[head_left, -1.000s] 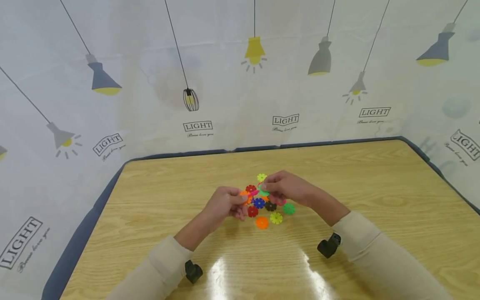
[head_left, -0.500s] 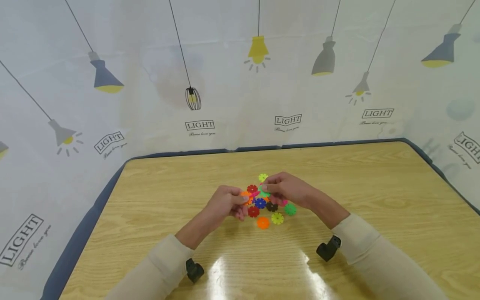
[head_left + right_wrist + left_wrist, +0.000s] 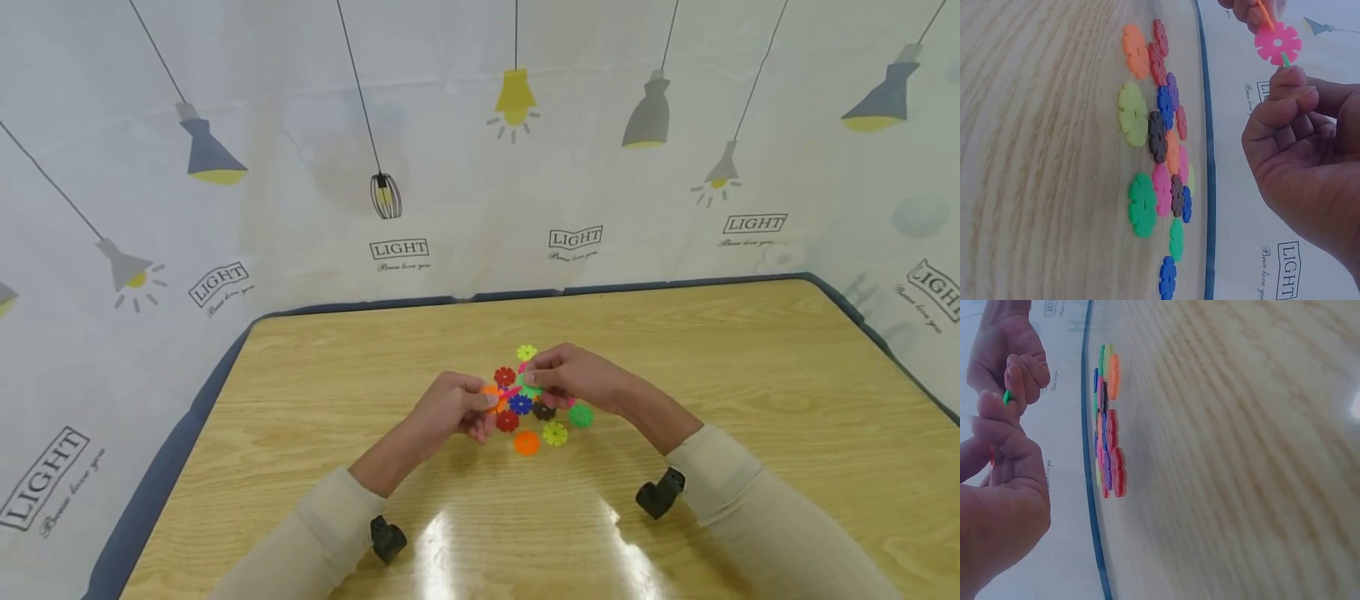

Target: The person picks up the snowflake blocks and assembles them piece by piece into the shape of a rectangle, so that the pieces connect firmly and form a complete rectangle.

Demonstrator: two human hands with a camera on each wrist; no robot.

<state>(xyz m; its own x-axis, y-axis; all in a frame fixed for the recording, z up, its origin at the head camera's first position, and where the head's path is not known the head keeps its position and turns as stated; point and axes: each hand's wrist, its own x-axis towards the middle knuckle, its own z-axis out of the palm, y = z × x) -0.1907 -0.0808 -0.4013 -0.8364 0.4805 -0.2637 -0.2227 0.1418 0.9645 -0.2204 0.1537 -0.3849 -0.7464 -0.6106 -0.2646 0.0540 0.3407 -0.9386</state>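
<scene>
Above the table, my left hand [image 3: 457,408] pinches an orange notched plastic disc [image 3: 491,392] between thumb and fingers. A pink notched disc [image 3: 1266,49] stands between the hands, with the orange disc's edge meeting it on one side. My right hand [image 3: 577,375] pinches a green notched disc [image 3: 530,388], whose edge meets the pink disc's opposite rim in the right wrist view. I cannot tell how deeply the slots interlock. In the left wrist view, fingers hide most of the held pieces; only a green edge [image 3: 1007,397] and a bit of red-orange show.
Loose flower-shaped discs lie below the hands: a blue one [image 3: 521,405], a red one [image 3: 507,421], an orange one [image 3: 527,442], a yellow one [image 3: 555,433], a green one [image 3: 581,415] and several others. The wooden table [image 3: 337,358] meets a lamp-patterned cloth [image 3: 450,167] at its back edge.
Both hands keep their grips and stay nearly in place. The green disc turns slightly in the right fingers against the pink one. The head view shifts a little.
</scene>
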